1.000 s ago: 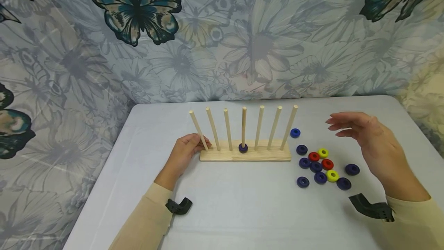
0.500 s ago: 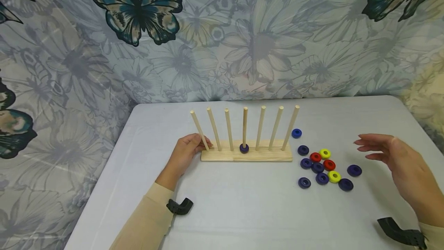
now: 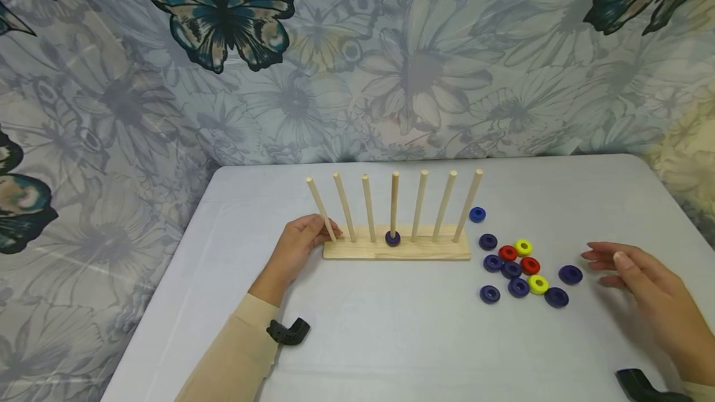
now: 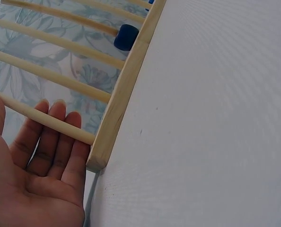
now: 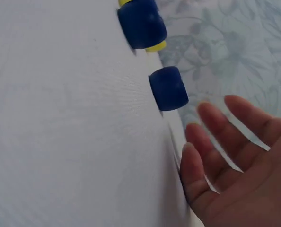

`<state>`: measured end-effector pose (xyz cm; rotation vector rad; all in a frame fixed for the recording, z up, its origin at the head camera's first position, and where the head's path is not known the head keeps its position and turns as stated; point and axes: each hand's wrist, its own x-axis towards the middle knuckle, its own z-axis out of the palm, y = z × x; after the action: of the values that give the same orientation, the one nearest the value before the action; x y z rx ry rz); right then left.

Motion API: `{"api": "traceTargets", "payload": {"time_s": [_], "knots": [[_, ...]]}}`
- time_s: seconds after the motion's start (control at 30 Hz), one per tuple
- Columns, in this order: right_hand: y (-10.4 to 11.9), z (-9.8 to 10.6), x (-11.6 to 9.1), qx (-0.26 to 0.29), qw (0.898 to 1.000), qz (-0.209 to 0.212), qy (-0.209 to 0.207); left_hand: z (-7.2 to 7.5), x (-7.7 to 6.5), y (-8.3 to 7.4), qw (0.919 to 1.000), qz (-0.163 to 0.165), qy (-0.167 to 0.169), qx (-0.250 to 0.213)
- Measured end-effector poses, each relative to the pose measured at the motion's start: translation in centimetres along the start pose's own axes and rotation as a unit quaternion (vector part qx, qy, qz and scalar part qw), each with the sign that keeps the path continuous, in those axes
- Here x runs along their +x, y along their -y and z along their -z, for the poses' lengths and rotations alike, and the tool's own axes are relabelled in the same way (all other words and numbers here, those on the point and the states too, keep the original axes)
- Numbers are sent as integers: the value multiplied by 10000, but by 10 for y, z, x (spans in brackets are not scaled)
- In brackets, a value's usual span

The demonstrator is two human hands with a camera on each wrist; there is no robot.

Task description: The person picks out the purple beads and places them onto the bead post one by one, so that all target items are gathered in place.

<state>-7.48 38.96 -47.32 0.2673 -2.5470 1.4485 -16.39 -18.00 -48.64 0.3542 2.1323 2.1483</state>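
A wooden stand with a row of upright pegs lies along the table. On its middle peg sits a dark blue ring, low against the base. My left hand is at the stand's left end; in the left wrist view its extended fingers lie behind the end peg, the thumb apart. To the right, my right hand hovers over the table with loosely extended fingers, holding nothing. Nearest to it is a dark blue ring, also seen as a blue ring in the right wrist view.
Loose rings lie right of the stand: several blue ones, two red rings including one red ring, and two yellow rings including one yellow ring. One blue ring sits farther back. A patterned cloth hangs behind the white table.
My right hand has moved right, toward the near side, and lower, and has turned so the thumb shows. The left hand, stand and rings stay nearly as they were.
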Motion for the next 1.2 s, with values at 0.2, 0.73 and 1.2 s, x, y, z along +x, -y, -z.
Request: {"api": "traceTargets", "payload": {"time_s": [0.2, 0.73, 1.2], "knots": [[-12, -3, -4, -378, 9986, -254, 275, 0, 0, 0, 9999, -112, 58, -49], [-17, -11, -1, -1379, 9879, -288, 644, 1, 1, -2, 10000, -18, 49, 37], [-15, -15, -1, -1747, 9823, -364, 567, 2, 2, 2, 9997, -186, 104, -80]]}}
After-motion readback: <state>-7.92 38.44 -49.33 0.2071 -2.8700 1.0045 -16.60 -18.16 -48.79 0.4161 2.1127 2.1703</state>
